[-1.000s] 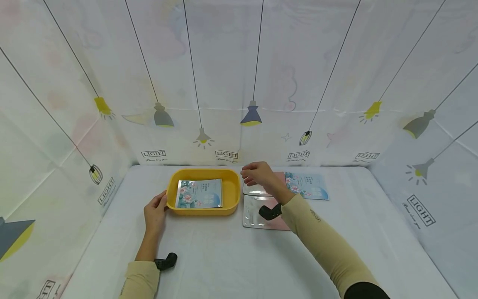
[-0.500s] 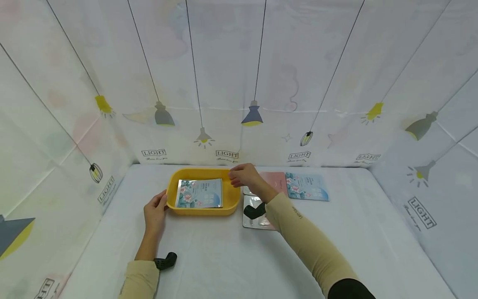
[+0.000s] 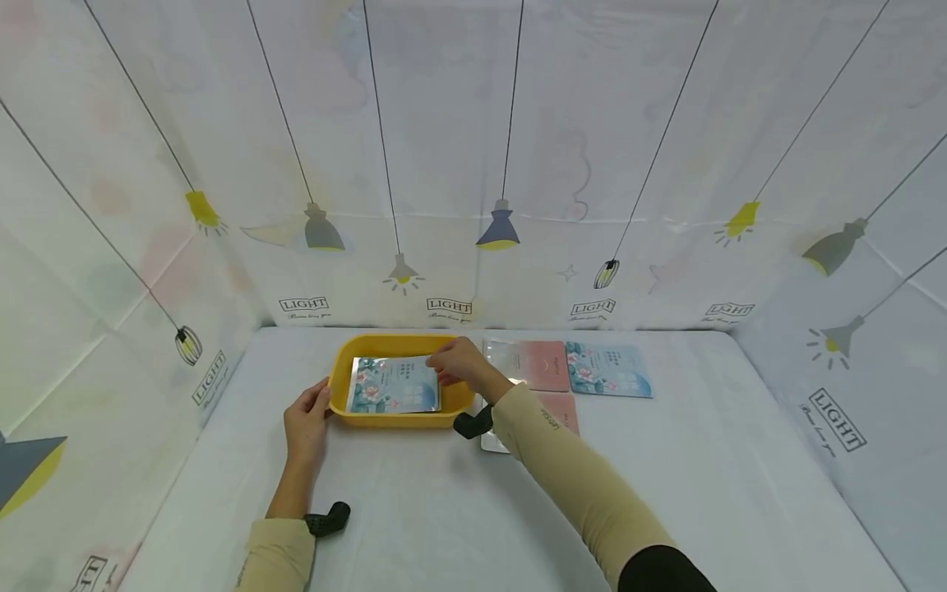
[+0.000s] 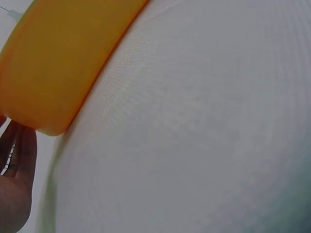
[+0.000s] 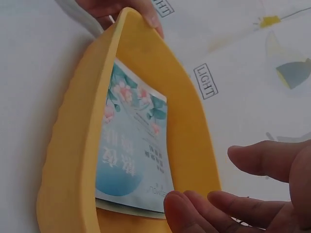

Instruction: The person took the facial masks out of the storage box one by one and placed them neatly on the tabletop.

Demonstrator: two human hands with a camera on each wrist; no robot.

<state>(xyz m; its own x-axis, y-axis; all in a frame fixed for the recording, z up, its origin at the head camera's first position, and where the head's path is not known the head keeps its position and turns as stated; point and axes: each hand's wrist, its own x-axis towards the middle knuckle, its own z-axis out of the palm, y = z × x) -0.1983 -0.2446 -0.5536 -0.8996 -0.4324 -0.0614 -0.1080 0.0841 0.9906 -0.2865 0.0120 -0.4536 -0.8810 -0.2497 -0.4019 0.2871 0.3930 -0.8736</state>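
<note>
A yellow plastic tray (image 3: 407,421) stands on the white table, left of centre. Inside it lies a flat blue foil packet (image 3: 395,386) with pink flowers; the right wrist view shows another packet's edge under this packet (image 5: 131,179). My left hand (image 3: 305,419) holds the tray's left end, fingers and thumb at its rim. Over the tray's right end is my right hand (image 3: 466,364), fingertips at the packet's right edge. In the right wrist view the right thumb (image 5: 265,158) stands well apart from the fingers, with nothing between them.
To the right of the tray lie a pink-and-silver packet (image 3: 543,364) and, nearer, a second pink packet (image 3: 560,407) partly hidden by the right arm. Another blue floral packet (image 3: 610,370) is further right. A lamp-printed curtain (image 3: 562,164) rises behind the table.
My right hand has moved left from beside the tray to over its right end, uncovering more of the pink packets. The left hand and tray have stayed in place.
</note>
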